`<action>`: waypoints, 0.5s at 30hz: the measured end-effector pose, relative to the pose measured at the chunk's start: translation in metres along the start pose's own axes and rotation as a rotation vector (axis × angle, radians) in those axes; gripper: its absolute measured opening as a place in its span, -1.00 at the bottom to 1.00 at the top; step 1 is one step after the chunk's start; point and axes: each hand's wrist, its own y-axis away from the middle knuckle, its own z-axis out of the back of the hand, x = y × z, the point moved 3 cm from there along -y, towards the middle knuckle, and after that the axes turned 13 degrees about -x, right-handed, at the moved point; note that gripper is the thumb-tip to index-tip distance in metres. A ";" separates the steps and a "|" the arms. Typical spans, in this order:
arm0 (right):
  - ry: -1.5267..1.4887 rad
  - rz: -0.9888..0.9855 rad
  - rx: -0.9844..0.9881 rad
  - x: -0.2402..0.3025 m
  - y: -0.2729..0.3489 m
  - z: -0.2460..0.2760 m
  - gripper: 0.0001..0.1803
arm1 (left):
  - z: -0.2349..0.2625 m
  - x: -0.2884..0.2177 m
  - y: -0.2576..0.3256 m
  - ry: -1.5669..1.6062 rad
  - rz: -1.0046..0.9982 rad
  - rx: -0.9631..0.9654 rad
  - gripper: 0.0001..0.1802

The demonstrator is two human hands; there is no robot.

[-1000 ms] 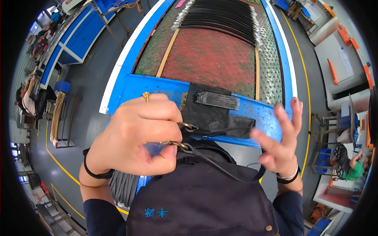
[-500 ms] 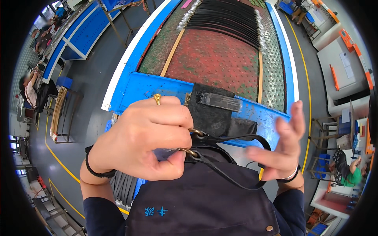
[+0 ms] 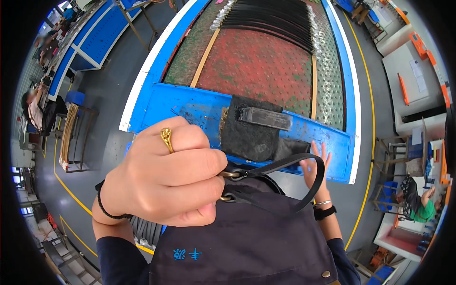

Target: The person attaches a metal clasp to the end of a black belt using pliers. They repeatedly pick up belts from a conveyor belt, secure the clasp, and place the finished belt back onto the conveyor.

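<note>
Close in front of my chest, my left hand [image 3: 164, 183] is closed in a fist around the end of a black strap [image 3: 285, 162]. Brass-coloured metal clasps [image 3: 231, 174] stick out between its fingers. From there the strap bends round in a loop to the right. My right hand [image 3: 313, 172] is beyond this loop, by the blue ledge, with its fingers spread and nothing visible in them; the strap partly covers it. A black pad [image 3: 237, 133] lies on the ledge ahead, with a dark clear-wrapped bar [image 3: 268, 118] on top.
The blue ledge [image 3: 190, 107] edges a workbench with a worn red and green top. Wooden strips [image 3: 205, 58] run along it, and a row of black straps [image 3: 270, 16] lies across its far end. Grey bundled strips [image 3: 146, 232] hang below left. People sit at benches on both sides.
My right hand has left the strap's loop and moved away toward the blue ledge. My left hand has shifted slightly left, still gripping the strap end. The loop now stands up more.
</note>
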 end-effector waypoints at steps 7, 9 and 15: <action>-0.796 0.126 -0.261 0.086 -0.078 0.148 -0.58 | -0.013 -0.003 -0.005 0.020 -0.054 0.025 -0.87; -0.796 0.388 -0.195 0.114 -0.084 0.170 -0.56 | -0.013 -0.004 -0.008 0.030 -0.059 0.026 -0.87; -0.762 0.722 -0.101 0.143 -0.094 0.174 -0.51 | -0.012 -0.008 -0.009 0.040 -0.046 0.022 -0.87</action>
